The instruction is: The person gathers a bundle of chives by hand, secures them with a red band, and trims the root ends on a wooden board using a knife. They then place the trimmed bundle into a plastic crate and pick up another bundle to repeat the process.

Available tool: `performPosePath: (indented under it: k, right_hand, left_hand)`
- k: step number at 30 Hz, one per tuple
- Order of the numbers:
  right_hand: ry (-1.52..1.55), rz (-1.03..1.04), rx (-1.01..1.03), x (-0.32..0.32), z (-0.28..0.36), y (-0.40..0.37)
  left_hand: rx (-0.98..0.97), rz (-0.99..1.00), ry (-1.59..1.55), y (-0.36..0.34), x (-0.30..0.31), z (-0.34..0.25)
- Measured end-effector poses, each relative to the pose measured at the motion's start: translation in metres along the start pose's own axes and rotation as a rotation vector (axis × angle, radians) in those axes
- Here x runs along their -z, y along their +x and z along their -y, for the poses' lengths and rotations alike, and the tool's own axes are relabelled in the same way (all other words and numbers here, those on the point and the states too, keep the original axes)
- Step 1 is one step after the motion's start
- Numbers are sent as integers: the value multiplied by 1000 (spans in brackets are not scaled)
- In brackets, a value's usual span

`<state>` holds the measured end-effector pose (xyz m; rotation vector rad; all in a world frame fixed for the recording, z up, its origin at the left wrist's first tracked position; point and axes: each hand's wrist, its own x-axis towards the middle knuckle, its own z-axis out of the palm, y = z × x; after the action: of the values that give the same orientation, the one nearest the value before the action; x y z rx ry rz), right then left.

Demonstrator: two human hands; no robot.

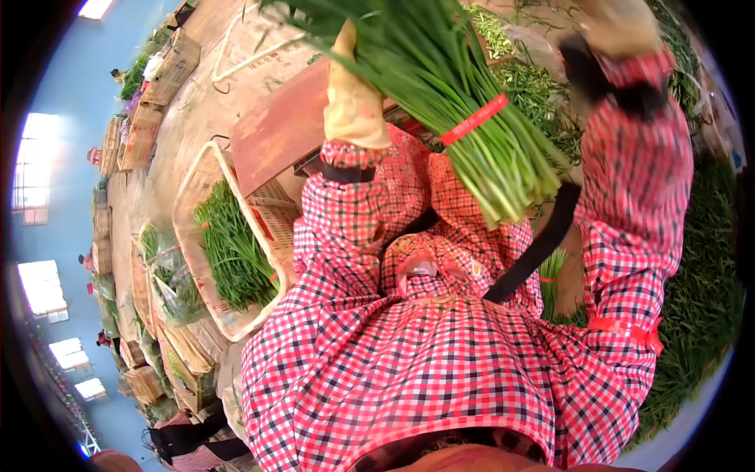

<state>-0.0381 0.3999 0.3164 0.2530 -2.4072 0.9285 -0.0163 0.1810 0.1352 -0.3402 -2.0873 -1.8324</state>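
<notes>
A big bunch of green chives [429,82] with a red band round its stems hangs before my lap, its pale cut ends pointing down and right. My left hand [354,98], in a cream glove, is closed on its leafy side; the leaves partly cover the fingers. At the upper right, my right hand [623,31], also in a pale glove, is raised apart from the bunch. Motion smears it, so its fingers do not show clearly. Something dark shows beside its wrist, too blurred to name.
To my left stands a plastic crate [185,200] with banded chives inside, beside a reddish board [281,130]. Loose greens [539,90] and trimmings lie ahead. More greens [700,299] are heaped along my right. Cardboard boxes [169,67] line the far left.
</notes>
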Motion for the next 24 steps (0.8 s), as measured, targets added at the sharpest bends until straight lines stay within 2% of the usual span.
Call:
performPosePath:
  k: [1,4,5,6,7,8,9,10,11,14,16,17,18,20,21,23,24]
  right_hand:
    - [-119,-70,126,9,6,-15]
    - [-240,52,445,-17,-32,-117]
    - [-276,102,546,-34,-46,-152]
    - [-400,298,467,-58,-61,-187]
    - [-484,568,296,-81,-82,-218]
    - [-358,688,127,-90,-96,-241]
    - [-326,654,87,-112,-120,-272]
    - [-324,644,120,-109,-112,-275]
    - [-324,627,157,-105,-103,-275]
    - [-486,760,159,-104,-89,-277]
    - [-610,772,209,-104,-81,-283]
    - [-667,777,234,-105,-75,-287]
    - [-688,809,229,-105,-69,-288]
    - [-668,687,345,-109,-77,-300]
    - [-658,619,406,-110,-81,-303]
    - [-649,654,386,-110,-81,-305]
    - [-654,665,385,-109,-80,-305]
  left_hand:
    - [38,101,-409,-4,4,28]
    - [167,414,-1636,-13,8,122]
    - [314,190,-1556,-38,9,128]
    - [464,-20,-1448,-63,9,134]
    - [610,-163,-1313,-81,4,117]
    - [743,-240,-1256,-93,2,112]
    - [872,-321,-1195,-103,3,110]
    - [932,-300,-1215,-114,15,130]
    - [810,-171,-970,-129,29,147]
    - [438,208,-228,-172,66,162]
    - [534,328,-335,-193,108,127]
    - [753,320,-692,-193,137,87]
    - [907,358,-370,-187,160,66]
    - [891,331,91,-189,195,43]
    - [811,412,200,-176,195,11]
    - [519,140,115,-165,127,-33]
    - [260,266,181,-155,103,-34]
